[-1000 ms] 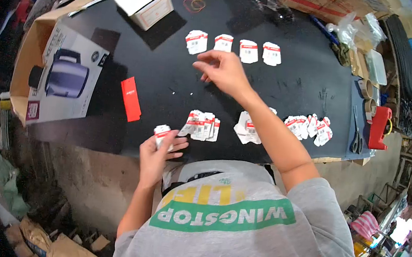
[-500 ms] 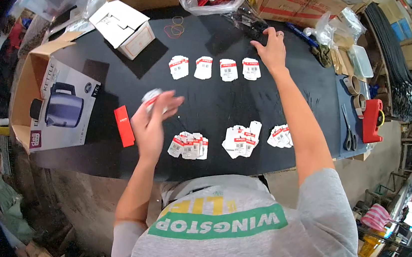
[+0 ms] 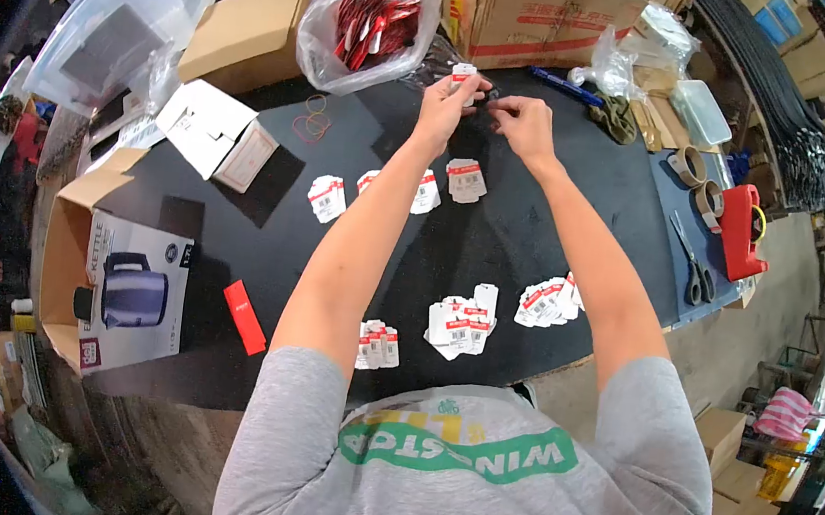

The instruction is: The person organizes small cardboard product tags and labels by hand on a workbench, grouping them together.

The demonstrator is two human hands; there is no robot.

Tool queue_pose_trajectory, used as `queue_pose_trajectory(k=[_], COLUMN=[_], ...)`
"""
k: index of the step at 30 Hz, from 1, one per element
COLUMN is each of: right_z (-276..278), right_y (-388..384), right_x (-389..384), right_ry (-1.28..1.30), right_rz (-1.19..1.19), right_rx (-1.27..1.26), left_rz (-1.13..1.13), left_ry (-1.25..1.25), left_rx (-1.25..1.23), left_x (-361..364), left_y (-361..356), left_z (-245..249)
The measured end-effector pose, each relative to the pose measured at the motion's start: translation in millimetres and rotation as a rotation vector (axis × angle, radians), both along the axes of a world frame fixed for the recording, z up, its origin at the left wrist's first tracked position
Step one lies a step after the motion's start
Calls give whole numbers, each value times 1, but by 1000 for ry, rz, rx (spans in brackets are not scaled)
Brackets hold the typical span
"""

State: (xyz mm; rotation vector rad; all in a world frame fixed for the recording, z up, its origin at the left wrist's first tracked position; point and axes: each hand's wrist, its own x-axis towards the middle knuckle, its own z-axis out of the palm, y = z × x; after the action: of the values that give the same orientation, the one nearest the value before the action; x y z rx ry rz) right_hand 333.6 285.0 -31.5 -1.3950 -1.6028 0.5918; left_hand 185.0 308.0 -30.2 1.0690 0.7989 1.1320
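Note:
Near the far edge of the black table, my left hand (image 3: pixel 441 110) is closed on white-and-red tags (image 3: pixel 464 73). Just right of it, my right hand (image 3: pixel 525 127) pinches something dark and thin, too small to make out, beside the dark plastic at the table's back. Below the hands lies a tag stack (image 3: pixel 465 181), with another stack (image 3: pixel 326 198) farther left and more partly behind my left forearm. Nearer me are a fanned tag pile (image 3: pixel 461 323), a right pile (image 3: pixel 546 303) and a left pile (image 3: pixel 380 346) partly covered by my arm.
A kettle box (image 3: pixel 135 294) and a red strip (image 3: pixel 245 317) are at the left. Behind are a white box (image 3: pixel 207 130), a bag of red packets (image 3: pixel 371 27) and cartons. Scissors (image 3: pixel 694 262) and a red tape dispenser (image 3: pixel 740 232) lie at the right.
My left hand has moved from the left side to the far middle with the tags. My right hand's fingers have closed in a pinch beside it. The view has shifted.

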Motion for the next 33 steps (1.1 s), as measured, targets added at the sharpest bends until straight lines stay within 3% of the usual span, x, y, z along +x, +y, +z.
queue_pose_trajectory(k=[8, 15, 17, 19, 20, 21, 23, 31, 33], right_z=[38, 63, 38, 24, 20, 20, 22, -3, -10], right_y=[-43, -79, -77, -78, -79, -80, -82, -10, 18], right_x=[56, 95, 106, 108, 111, 110, 105, 105, 99], right_ry=[296, 468, 474, 347, 116, 116, -376, -313, -371], right_rz=[11, -136, -117, -132, -170, -172, -270, -223, -146], right_rx=[-287, -280, -262, -327, -345, -345, -147, -81, -59], left_rz=[52, 60, 114, 120, 124, 130, 113, -54, -110], left_ry=[-34, -104, -130, -127, -116, -105, -86, -23, -196], left_rx=[2, -34, -58, -37, -61, -85, -145, -311, -432], left_x=[5, 3, 1, -7, -13, -20, -35, -84, -90], left_y=[22, 20, 12, 1, -7, -16, -37, -117, -131], left_z=[-23, -20, -12, -2, 2, 9, 22, 34, 36])
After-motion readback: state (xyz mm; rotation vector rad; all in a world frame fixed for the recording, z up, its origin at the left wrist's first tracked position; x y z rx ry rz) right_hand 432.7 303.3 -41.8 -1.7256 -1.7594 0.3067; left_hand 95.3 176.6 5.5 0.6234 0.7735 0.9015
